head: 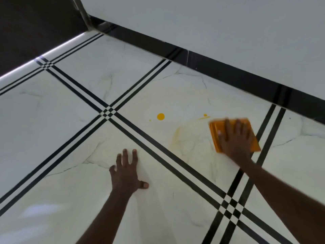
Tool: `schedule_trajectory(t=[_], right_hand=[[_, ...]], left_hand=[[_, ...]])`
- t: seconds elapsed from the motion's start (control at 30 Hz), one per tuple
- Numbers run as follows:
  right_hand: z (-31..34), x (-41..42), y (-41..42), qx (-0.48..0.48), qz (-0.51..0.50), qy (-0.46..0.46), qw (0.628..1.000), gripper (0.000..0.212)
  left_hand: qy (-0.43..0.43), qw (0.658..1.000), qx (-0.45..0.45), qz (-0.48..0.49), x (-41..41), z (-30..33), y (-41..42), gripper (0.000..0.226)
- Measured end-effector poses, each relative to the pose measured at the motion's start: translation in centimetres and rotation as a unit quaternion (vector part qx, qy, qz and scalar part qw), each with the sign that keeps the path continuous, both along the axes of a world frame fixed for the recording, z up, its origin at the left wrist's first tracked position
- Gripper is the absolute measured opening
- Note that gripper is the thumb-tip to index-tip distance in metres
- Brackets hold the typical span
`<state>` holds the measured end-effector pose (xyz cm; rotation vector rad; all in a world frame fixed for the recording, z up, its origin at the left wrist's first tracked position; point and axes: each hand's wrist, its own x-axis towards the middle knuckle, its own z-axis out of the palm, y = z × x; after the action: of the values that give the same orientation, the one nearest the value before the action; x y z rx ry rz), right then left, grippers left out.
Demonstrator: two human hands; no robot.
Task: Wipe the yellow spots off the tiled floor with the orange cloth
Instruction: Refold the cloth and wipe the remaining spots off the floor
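You are partway through: your right hand (234, 138), fingers spread, presses the folded orange cloth (215, 134) flat beside a pale yellow smear (177, 136), your left hand (125, 170) braces splay-fingered on the tiled floor (70, 106), and the round yellow spot (160, 116) and small specks (205, 115) remain.

Single head view, close above the tiled floor (70, 120), angled forward-down.

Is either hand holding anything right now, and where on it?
Right hand presses flat on the orange cloth's top, not gripping. Left hand rests empty on the floor.
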<state>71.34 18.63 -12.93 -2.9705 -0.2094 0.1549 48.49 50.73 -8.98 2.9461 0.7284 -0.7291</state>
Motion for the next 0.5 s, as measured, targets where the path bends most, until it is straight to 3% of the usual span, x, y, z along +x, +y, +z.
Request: schedule_trajectory(t=[0.1,0.2,0.27,0.33,0.4,0.5], right_hand=[[-0.3,5.3,10.2,0.052,-0.022,0.014,0.998,0.082],[-1.1,-1.1,18.8,0.040,0.122,-0.027,0.991,0.076],[-0.7,-8.3,17.7,0.033,0.227,-0.010,0.973,0.073],[-0.2,-12.1,12.3,0.051,0.263,-0.005,0.964,0.072],[-0.2,-10.7,7.6,0.037,0.233,0.011,0.972,0.070],[-0.6,-1.5,7.8,0.002,0.141,0.000,0.990,0.073]], left_hand=[[-0.004,1.000,-0.012,0.004,-0.3,-0.8,0.4,0.139],[-0.009,1.000,-0.019,0.007,-0.6,-0.7,0.6,0.139],[-0.014,0.999,-0.027,0.013,-0.6,-0.5,0.5,0.138],[-0.025,0.999,-0.034,0.015,-0.5,-0.1,0.3,0.138],[-0.032,0.999,-0.040,0.020,-0.4,0.0,0.1,0.138],[-0.028,0.998,-0.044,0.020,-0.3,0.2,-0.1,0.137]])
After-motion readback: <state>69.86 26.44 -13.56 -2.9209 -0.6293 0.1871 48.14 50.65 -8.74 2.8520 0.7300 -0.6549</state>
